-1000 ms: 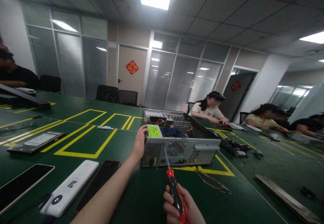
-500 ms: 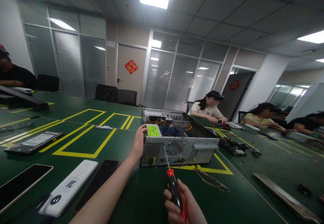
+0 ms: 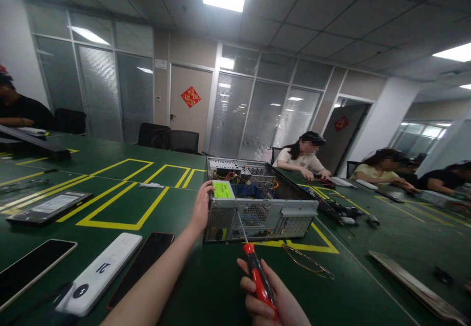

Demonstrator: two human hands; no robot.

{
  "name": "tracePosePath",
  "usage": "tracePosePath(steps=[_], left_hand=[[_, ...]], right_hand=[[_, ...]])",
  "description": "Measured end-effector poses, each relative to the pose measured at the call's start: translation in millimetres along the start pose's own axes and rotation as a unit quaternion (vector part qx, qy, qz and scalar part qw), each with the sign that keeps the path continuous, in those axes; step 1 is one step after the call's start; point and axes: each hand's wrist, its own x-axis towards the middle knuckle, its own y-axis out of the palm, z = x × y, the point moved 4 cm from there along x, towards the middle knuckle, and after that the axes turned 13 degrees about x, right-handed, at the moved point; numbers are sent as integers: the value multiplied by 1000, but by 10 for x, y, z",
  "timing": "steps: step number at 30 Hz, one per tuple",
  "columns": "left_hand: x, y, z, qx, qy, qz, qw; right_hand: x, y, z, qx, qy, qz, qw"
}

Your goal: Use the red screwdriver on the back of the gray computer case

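Note:
A computer case (image 3: 275, 207) lies on the green table with its top side uncovered, showing coloured wires and a power supply with a bright yellow-green label (image 3: 222, 189). My left hand (image 3: 202, 207) is closed on the case's left corner beside that label, fingertips over the edge. In my right hand (image 3: 270, 291) is a red and black screwdriver (image 3: 256, 269). Its shaft slants up to the case's rear panel, where the tip meets the metal near the vent left of the middle. Whether a screw is under the tip is too small to tell.
On the left lie a hard drive (image 3: 51, 205), a white device marked 21 (image 3: 101, 272) and two phones, one of them dark (image 3: 143, 267). Glasses (image 3: 307, 261) rest right of the screwdriver. Black cables (image 3: 340, 213) lie beyond the case. Several people sit around the table.
The screwdriver handle has turned, with more of its red side now facing up. My right hand has shifted slightly right and its grip has changed. My left hand and the case stay put.

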Motion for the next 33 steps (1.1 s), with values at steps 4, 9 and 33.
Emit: tracePosePath(steps=[4, 9, 33], left_hand=[[-1, -7, -14, -1, 4, 4, 1000], [1, -7, -7, 3, 3, 4, 1000], [5, -4, -10, -1, 3, 3, 1000]], right_hand=[[-5, 13, -34, 3, 30, 34, 999], [38, -42, -28, 20, -6, -52, 998], [43, -24, -61, 30, -47, -73, 996]])
